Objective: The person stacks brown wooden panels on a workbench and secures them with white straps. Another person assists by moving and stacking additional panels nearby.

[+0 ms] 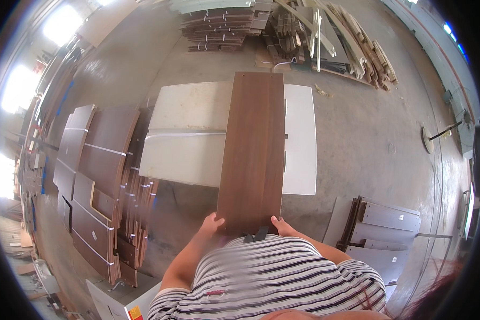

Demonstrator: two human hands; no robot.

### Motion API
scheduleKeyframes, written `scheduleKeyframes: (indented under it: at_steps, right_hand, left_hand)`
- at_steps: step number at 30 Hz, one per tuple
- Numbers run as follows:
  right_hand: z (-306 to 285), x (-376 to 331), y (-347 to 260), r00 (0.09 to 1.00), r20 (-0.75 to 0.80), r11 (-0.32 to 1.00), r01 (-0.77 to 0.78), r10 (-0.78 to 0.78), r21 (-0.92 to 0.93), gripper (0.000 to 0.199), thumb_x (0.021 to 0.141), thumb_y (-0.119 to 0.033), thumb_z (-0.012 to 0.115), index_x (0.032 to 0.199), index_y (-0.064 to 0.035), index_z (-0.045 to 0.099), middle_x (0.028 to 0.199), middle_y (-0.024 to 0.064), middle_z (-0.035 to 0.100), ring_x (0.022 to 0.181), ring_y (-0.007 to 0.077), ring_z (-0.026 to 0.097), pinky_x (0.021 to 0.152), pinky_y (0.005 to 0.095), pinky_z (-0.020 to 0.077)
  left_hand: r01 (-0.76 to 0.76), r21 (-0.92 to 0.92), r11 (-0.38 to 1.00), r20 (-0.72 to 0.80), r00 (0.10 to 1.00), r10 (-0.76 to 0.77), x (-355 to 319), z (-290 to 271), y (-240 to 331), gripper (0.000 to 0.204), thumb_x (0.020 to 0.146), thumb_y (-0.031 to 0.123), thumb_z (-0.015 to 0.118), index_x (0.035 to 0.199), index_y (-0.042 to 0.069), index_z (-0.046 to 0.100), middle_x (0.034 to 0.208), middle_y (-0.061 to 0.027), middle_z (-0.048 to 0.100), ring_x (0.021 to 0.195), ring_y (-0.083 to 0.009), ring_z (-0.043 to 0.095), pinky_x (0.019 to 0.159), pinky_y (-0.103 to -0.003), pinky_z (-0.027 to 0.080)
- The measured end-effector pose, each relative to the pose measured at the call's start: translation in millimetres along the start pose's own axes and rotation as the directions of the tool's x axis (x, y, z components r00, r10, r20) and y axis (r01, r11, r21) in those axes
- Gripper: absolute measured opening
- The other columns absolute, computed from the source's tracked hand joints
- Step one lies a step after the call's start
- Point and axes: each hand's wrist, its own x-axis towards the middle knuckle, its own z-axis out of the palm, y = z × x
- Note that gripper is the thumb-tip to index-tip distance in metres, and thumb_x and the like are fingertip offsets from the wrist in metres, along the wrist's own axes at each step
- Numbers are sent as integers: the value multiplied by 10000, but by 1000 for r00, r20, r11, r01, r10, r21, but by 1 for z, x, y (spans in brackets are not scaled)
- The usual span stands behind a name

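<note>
A long dark brown wooden board (253,144) stretches away from my body, with small holes near the corners of its far end. My left hand (212,222) grips the board's left edge at the near end, thumb on top. Opposite it, my right hand (281,225) holds the right edge the same way, its fingers hidden underneath. Below the board lie white panels (186,154), showing on both sides of it. A pale strap (189,134) runs across the panels on the left.
Strapped stacks of brown panels (104,138) lie to the left. Behind are another panel stack (218,26) and a heap of wood strips (352,42). Grey-faced boards (386,226) lean at the lower right. A round-based stand (428,140) is on the concrete floor at right.
</note>
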Motion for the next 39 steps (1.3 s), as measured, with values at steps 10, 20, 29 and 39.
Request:
scheduleKeyframes:
  at_steps: [10,20,29,39]
  right_hand:
    - [2,24,51,986,-137,992,101,-91,70,653,951,-434,461,1360,58,332,1307,167,483,1202,252,434,1028,332,320]
    - [8,-9,-24,931,-360,789,-259,51,-558,514,901,-389,545,1205,25,513,1164,266,565,1111,383,541,960,403,423]
    - [42,6,-290,246,-131,238,479,-960,-845,580,819,-91,663,1353,-100,435,1470,169,285,1308,365,359,1041,403,368]
    - [-108,92,-267,282,-694,748,295,-663,-595,241,961,-228,486,939,-15,596,857,247,633,850,412,621,709,423,476]
  left_hand:
    - [-316,-367,875,-315,927,203,152,-96,133,204,926,299,570,905,100,530,828,-12,539,742,-120,538,708,-295,493]
    - [-491,-718,494,-610,786,-105,295,-192,255,401,902,227,582,1244,36,497,993,-132,562,817,-268,532,842,-438,461]
    - [-685,422,594,521,720,460,66,11,345,204,966,213,490,852,68,578,629,4,573,569,-93,511,551,-258,404]
    - [-870,-6,494,-334,467,819,-83,-58,412,253,937,143,554,1163,35,522,671,48,411,569,-26,344,574,-192,373]
